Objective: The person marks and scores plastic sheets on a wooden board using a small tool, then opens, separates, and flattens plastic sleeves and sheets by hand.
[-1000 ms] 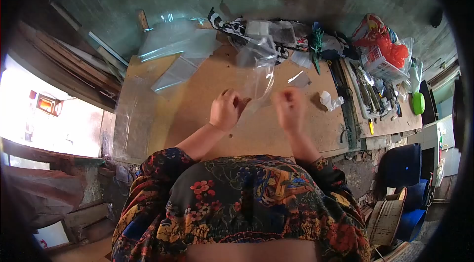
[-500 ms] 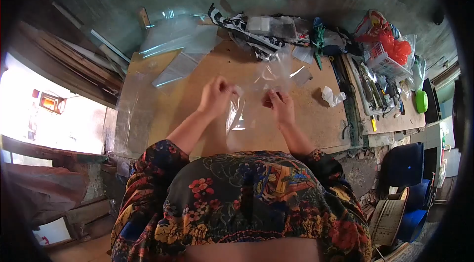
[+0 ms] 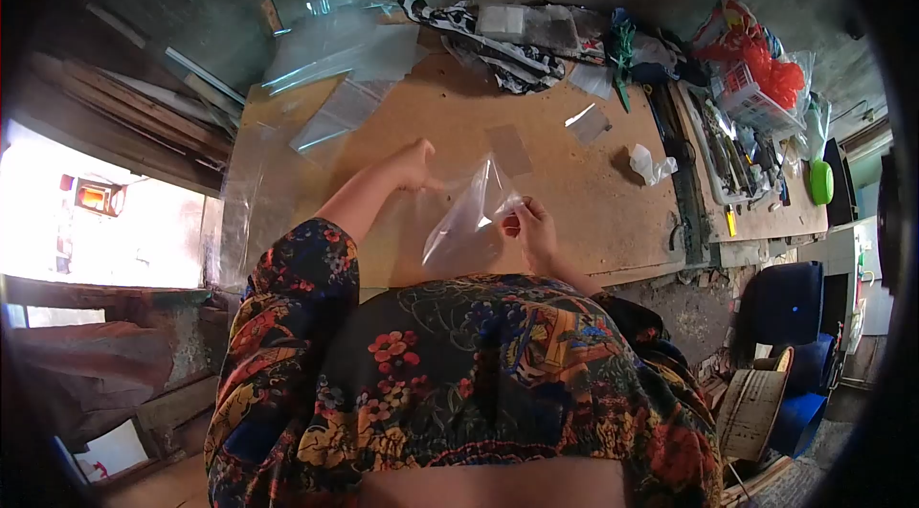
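A broad, light-brown wooden table (image 3: 608, 225) stands before the person, and the work is done at its near side, probably because both hands reach there without stretching. The stack of flat, transparent plastic sheets (image 3: 330, 53) lies in the far left corner, perhaps so that it stays within reach but not under the arms. Along the far edge rests a bundle of black-and-white patterned material (image 3: 525, 70), pushed back towards the wall.

The thin, colourless, transparent plastic film (image 3: 464, 221) is between the two hands, close in front of the body. It looks soft and glossy: it rises to a pointed fold at its top, and bright reflections run along its creases and its lower left edge. The right hand (image 3: 533, 225) is closed in a pinch on its right edge, I think to keep so light a material from slipping or folding over. The left hand (image 3: 414, 166) is at the film's left side, with the thumb raised; whether its fingers grip the film, I cannot tell.

Beyond the film, a small, greyish, clear rectangular piece (image 3: 509, 150) lies flat on the table. A crumpled white piece (image 3: 653, 164), paper or plastic, lies further right, apart from the hands.
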Demonstrator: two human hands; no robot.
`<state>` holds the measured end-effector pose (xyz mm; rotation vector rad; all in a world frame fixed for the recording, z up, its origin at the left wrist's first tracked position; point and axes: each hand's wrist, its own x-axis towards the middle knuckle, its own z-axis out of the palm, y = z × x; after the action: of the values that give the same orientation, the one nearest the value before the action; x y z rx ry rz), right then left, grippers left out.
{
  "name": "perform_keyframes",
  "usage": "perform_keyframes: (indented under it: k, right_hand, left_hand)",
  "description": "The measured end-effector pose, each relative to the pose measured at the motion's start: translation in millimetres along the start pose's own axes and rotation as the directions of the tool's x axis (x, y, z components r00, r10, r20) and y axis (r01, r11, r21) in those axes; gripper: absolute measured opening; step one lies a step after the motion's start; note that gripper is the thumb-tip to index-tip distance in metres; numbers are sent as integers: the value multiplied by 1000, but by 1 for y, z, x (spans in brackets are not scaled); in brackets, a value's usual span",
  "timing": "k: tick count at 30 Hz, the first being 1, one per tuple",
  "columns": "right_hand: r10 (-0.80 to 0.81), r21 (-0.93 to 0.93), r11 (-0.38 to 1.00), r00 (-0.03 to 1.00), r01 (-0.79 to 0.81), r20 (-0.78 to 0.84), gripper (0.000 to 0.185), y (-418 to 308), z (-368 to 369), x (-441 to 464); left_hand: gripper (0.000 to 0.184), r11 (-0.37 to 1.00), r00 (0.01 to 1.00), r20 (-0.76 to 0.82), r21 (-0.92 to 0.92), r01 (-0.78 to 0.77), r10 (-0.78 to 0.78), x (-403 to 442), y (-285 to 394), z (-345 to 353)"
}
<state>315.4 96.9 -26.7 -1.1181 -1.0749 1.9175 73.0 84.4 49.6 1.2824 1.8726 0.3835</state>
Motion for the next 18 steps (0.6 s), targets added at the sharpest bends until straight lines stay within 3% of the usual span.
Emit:
perform_keyframes:
  k: [1, 2, 3, 4, 5, 6, 8, 9, 11, 12, 13, 14, 16, 17, 18]
  right_hand:
    - [3, 2, 1000, 1000, -3, -4, 14, 0, -1, -2]
    - [-18, 99, 995, 999, 21, -34, 14, -3, -1, -3]
    - [-35, 197, 979, 997, 47, -67, 15, -4, -2, -3]
    - [-37, 318, 947, 998, 51, -50, 13, 3, -7, 2]
    - [-35, 324, 945, 998, 51, -55, 13, -2, -3, -2]
    - [5, 384, 923, 999, 11, -41, 13, -12, 3, -9]
    - [41, 441, 897, 999, -26, -25, 12, -17, 5, -7]
    - [28, 472, 881, 1000, -31, 12, 13, -15, 4, -4]
    - [15, 499, 866, 999, -39, 53, 14, -15, 1, 2]
    - [31, 474, 880, 998, -5, -47, 14, -21, -1, 2]
    - [43, 445, 895, 988, 27, -147, 14, -25, -5, 3]
    - [44, 444, 896, 989, 25, -144, 14, -18, -16, 9]
    - [18, 385, 923, 1000, -13, -9, 14, 7, -42, 22]
    - [20, 383, 924, 1000, -15, -8, 14, 10, -41, 16]
    - [83, 399, 912, 996, -94, 44, 14, 12, -34, 7]
  left_hand:
    - [40, 993, 993, 58, -41, 106, -104, -3, -1, 7]
    - [38, 951, 984, 122, -266, 155, -127, 4, -14, 20]
    - [37, 857, 973, 189, -470, 211, -135, 8, -28, 34]
    - [32, 755, 949, 243, -578, 308, -202, 0, -29, 46]
    - [27, 627, 916, 306, -667, 402, -260, -8, -27, 64]
    - [27, 631, 914, 310, -662, 405, -262, -13, -28, 81]
    - [21, 540, 958, 276, -796, 273, -76, -13, -33, 108]
    - [21, 539, 958, 277, -797, 273, -76, -15, -27, 107]
    - [22, 552, 982, 30, -824, 131, -187, -20, -19, 101]
    - [22, 549, 982, 29, -826, 130, -188, -15, -27, 95]
    - [22, 731, 968, -133, -679, 68, -213, -5, -42, 82]
    - [23, 873, 935, -293, -486, 34, -199, 1, -54, 70]
    - [26, 991, 881, -458, 1, -134, 120, -23, -33, 33]
    - [26, 991, 882, -457, -1, -132, 117, -25, -30, 17]
    - [26, 976, 926, -325, 161, -149, 195, -26, -30, 0]
